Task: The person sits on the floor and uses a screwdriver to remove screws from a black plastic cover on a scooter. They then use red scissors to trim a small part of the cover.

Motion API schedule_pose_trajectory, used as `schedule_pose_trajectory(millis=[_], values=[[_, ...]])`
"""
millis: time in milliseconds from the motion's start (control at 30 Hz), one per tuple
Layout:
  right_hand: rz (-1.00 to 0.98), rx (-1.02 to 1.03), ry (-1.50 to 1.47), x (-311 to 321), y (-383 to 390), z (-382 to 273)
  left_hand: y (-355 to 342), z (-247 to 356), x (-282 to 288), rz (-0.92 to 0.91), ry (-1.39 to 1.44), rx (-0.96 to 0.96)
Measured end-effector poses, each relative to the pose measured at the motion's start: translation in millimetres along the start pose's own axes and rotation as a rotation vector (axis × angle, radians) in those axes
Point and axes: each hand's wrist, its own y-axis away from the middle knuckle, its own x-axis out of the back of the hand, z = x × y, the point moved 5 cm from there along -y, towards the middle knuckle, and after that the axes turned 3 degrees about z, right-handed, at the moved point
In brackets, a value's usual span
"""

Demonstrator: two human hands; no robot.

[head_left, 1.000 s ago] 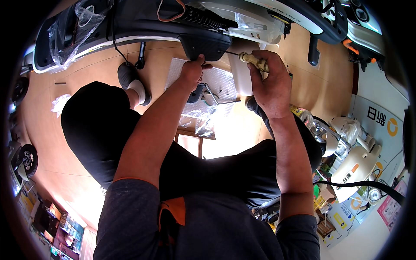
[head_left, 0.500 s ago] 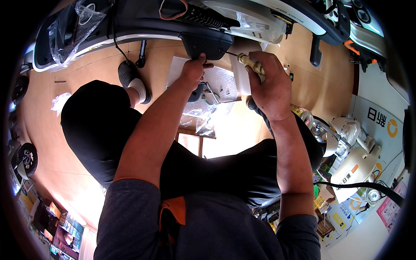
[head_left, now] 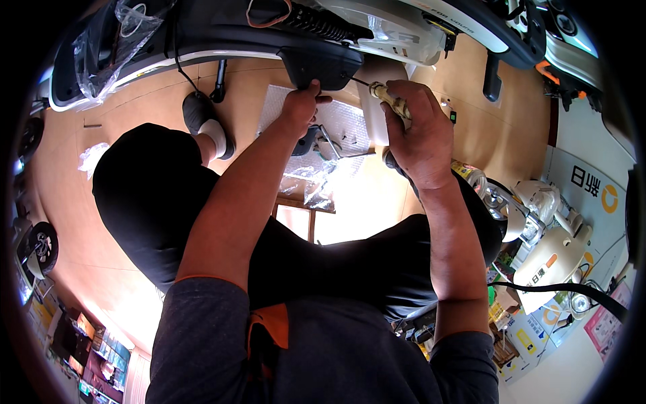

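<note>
A screwdriver [head_left: 389, 99] with a yellowish, see-through handle is gripped in my right hand [head_left: 425, 135]. Its thin shaft points left, and the tip meets the right edge of a black plastic cover [head_left: 316, 67]. That cover sits on the lower side of a scooter body [head_left: 229, 50]. My left hand [head_left: 301, 111] holds the cover's bottom edge, one digit pressed on its face and the others partly hidden. Below my hands, a sheet of bubble wrap [head_left: 350, 124] on the floor bears another dark part [head_left: 305, 143], a metal piece and small screws.
A black kickstand [head_left: 220, 82] reaches the floor beside my left shoe [head_left: 197, 114]. Clear plastic wrapping [head_left: 111, 54] hangs at the upper left. To the right lie a spray can [head_left: 469, 175], a cream scooter part [head_left: 548, 259] and cardboard boxes [head_left: 582, 178]. Another scooter's wheel [head_left: 44, 248] stands far left.
</note>
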Motion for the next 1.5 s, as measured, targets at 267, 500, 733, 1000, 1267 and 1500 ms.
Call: schedule_pose_trajectory(millis=[267, 500, 733, 1000, 1267, 1500], values=[[0.014, -0.048, 0.025, 1.8, 0.0, 4.0, -0.3, 0.3, -0.5, 0.005, -0.013, -0.007], [0.026, -0.058, 0.035, 1.8, -0.6, 7.7, -0.4, 0.3, 0.7, -0.003, -0.016, -0.003], [0.040, -0.054, 0.026, -0.8, -1.8, 11.3, -0.1, 0.5, 0.9, 0.002, -0.021, 0.004], [0.059, -0.062, -0.035, 1.3, -17.2, 9.8, 1.0, 1.2, 0.3, -0.003, -0.016, 0.006], [0.042, -0.075, -0.011, -2.0, -24.2, 7.3, -1.4, -0.5, 1.7, -0.020, -0.008, -0.002], [0.038, -0.089, -0.011, -2.3, -26.0, 5.8, -0.1, 0.1, 1.4, -0.012, -0.011, -0.002]])
